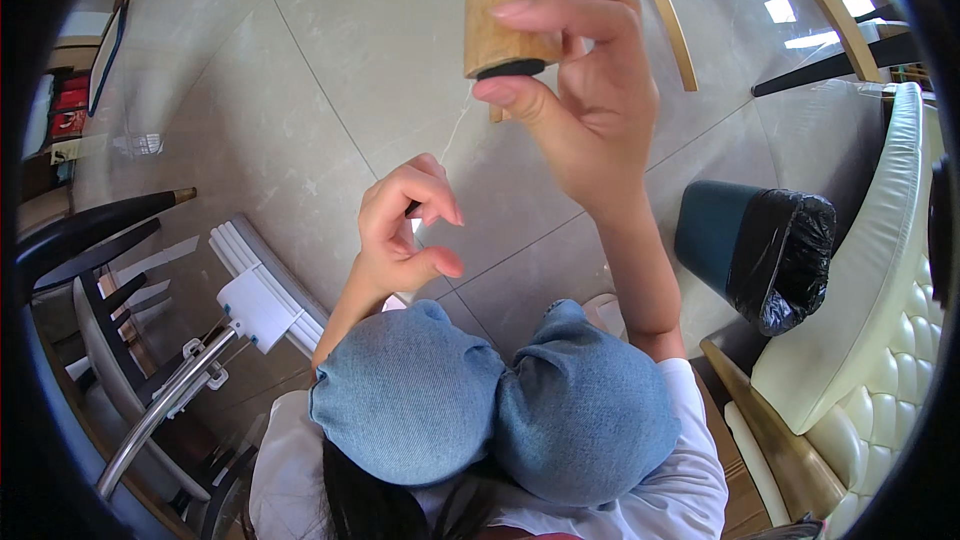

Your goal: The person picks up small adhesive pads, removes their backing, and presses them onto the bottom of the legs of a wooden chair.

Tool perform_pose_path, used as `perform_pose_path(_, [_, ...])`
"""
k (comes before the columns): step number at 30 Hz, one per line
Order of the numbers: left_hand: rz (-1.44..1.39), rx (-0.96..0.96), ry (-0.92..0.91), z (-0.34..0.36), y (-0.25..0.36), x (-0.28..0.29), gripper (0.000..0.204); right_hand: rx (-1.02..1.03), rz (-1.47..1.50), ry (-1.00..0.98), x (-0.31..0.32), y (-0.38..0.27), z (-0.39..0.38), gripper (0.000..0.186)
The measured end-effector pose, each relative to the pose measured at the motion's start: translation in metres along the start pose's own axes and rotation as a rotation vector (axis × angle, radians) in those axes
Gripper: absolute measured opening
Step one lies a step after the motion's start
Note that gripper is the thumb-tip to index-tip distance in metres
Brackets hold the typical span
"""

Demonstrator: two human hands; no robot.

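Head view, only one: my right hand [605,115] is closed on the lower end of a wooden leg [490,10], two fingertips laid along its side and thumb under the black pad [510,68] at its foot. The leg enters at the top, held above the floor [300,140], toward its far edge. A thin pale strand [457,130] runs from beside the pad down to my left hand [395,215], lower and to the left of it. Left grip: half curled, thumb tip well apart from the fingertips; a dark bit [412,208] shows between the fingers, cannot tell what it is or whether I hold it firmly. Risks, as judged: sideways thumb pressure could skew the pad, its bond not being visible; a quick pull by the left hand could snap the strand or, if sticky, lay it across wood or skin. Fingertips alone steady the leg, so a slip could let it swing. Bin [715,235] stands toward the floor's right edge, near the cream seat [840,270]; my right elbow, drawn outward, could knock it. Knees [410,395] below, under any drip.
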State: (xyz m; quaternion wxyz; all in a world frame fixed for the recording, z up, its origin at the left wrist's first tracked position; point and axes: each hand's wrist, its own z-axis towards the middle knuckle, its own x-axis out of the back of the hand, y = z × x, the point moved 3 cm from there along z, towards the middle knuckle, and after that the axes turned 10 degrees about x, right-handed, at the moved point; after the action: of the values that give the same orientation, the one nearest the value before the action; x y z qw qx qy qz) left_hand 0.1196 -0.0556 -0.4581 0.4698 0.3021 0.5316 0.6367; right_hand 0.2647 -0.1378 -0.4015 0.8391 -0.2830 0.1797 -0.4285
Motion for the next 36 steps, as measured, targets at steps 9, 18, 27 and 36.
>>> perform_pose_path(9, [-0.632, 0.439, -0.163, 0.001, 0.004, -0.015, 0.061, -0.064, -0.035, 0.068, -0.002, -0.013, -0.016, 0.026])
perform_pose_path(18, [-1.07, 0.668, -0.062, 0.002, -0.011, -0.022, 0.062, -0.139, -0.632, -0.438, -0.009, -0.036, -0.087, 0.037])
perform_pose_path(27, [-0.499, 0.709, -0.151, -0.006, -0.02, -0.024, 0.051, -0.146, -0.547, -0.232, -0.001, -0.032, -0.098, 0.021])
perform_pose_path(36, [-0.155, 0.842, -0.039, -0.026, -0.054, -0.004, 0.034, -0.425, -0.356, -0.384, 0.004, -0.008, -0.124, 0.011])
